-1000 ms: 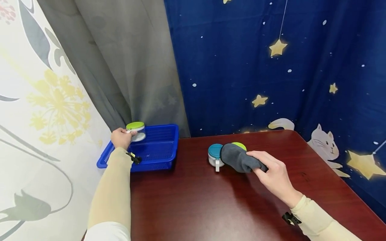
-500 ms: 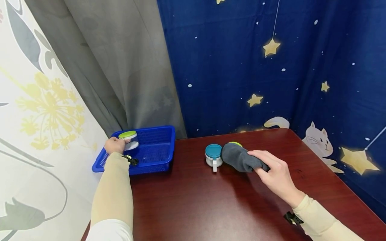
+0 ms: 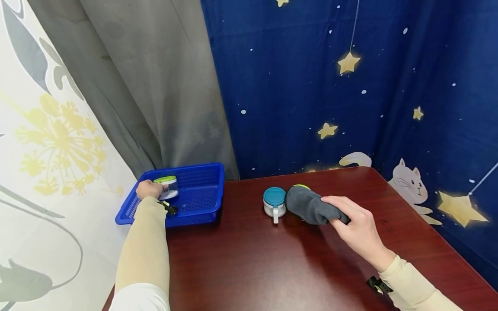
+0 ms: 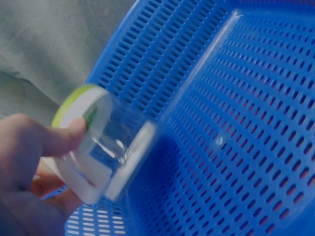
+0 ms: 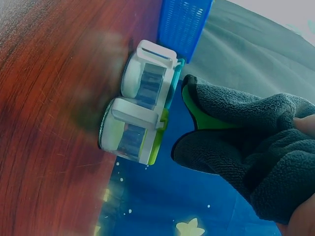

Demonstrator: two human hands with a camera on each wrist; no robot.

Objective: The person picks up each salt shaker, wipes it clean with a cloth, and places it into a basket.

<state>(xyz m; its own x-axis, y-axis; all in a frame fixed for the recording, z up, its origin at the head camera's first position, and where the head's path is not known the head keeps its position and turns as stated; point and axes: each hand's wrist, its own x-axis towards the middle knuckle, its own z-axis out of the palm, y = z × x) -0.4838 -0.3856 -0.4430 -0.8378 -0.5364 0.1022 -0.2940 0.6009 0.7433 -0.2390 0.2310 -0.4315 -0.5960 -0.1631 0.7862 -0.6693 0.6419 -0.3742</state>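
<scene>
My left hand (image 3: 148,189) grips a clear jar (image 4: 123,132) by its white handle, inside the blue basket (image 4: 246,147). The jar has a lime-green lid and is tilted in the left wrist view. My right hand (image 3: 359,226) pinches a bunched plush cloth (image 3: 309,205), dark grey outside and green within, above the table. Close by it stand two handled jars: one with a teal lid (image 3: 274,196), one with a lime-green lid (image 5: 158,140). The cloth covers most of the green-lidded one in the head view.
The dark red wooden table (image 3: 249,268) bears the basket at its back left. A grey curtain (image 3: 183,86) hangs behind the basket, and a blue star-patterned curtain (image 3: 280,108) behind the jars. A white patterned curtain (image 3: 39,207) borders the left side.
My left hand has lowered the jar deeper into the basket. The right hand has kept the cloth nearly in place. The whole head view has shifted slightly.
</scene>
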